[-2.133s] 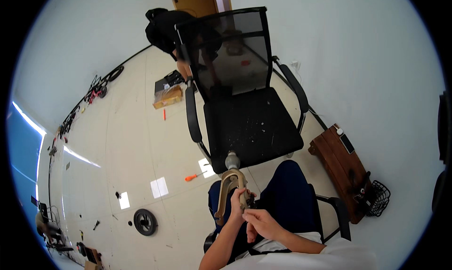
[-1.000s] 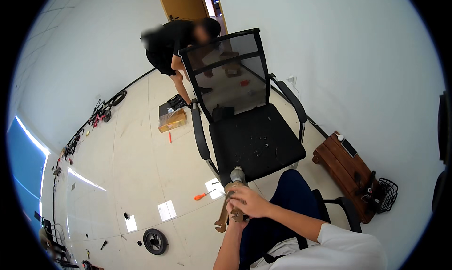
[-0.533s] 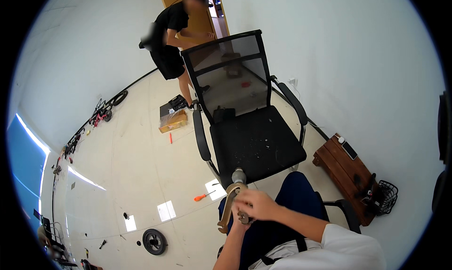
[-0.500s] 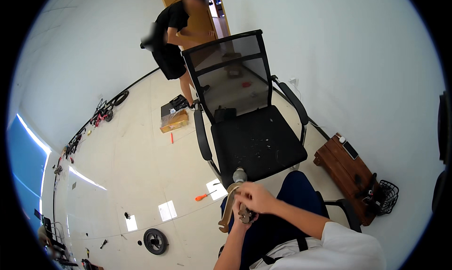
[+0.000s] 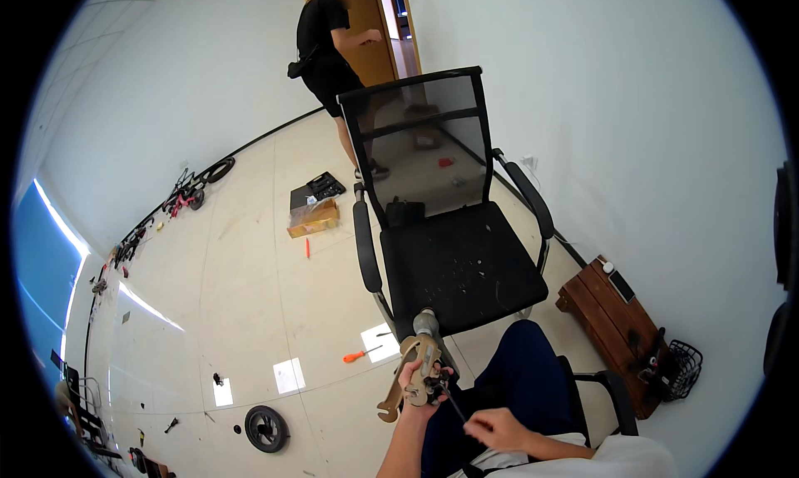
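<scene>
My left hand [image 5: 422, 405] is closed around a tan metal bracket-like part [image 5: 426, 357] with a forked, hooked arm. Its grey rounded end [image 5: 425, 322] is at the front edge of the black chair seat [image 5: 466, 270]. Small dark fittings [image 5: 436, 384] show at the lower end of the part, partly hidden by my fingers. A thin dark rod or cable [image 5: 455, 405] runs from there toward my right hand [image 5: 498, 432], whose fingers are pinched at its end, above my lap. I cannot make out which of the two it is.
An orange-handled screwdriver [image 5: 355, 356] and a black wheel [image 5: 266, 429] lie on the floor to the left. Beyond are a cardboard box [image 5: 315, 220] and an open black tool case [image 5: 325, 185]. A wooden bench [image 5: 612, 332] stands right; a person [image 5: 325, 49] stands behind the chair.
My right hand has moved off the tan part, down and right, and the thin dark piece now shows between them. The tan part has turned somewhat. The other person has straightened up.
</scene>
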A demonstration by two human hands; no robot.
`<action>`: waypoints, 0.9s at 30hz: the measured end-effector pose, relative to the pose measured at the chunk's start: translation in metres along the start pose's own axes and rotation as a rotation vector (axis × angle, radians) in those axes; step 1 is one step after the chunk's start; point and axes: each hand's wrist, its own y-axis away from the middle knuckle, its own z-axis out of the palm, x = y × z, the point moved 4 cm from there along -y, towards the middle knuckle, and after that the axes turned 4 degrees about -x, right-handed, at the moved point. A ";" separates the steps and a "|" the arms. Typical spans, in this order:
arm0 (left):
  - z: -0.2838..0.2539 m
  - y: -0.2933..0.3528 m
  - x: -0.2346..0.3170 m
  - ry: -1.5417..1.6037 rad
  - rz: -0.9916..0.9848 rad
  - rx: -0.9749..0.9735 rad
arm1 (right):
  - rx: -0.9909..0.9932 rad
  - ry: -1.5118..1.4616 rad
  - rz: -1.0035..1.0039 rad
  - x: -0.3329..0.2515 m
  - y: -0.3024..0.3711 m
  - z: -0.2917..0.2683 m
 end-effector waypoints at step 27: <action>-0.008 -0.010 -0.021 -0.103 0.177 0.129 | -0.207 0.351 -0.490 -0.100 -0.135 0.021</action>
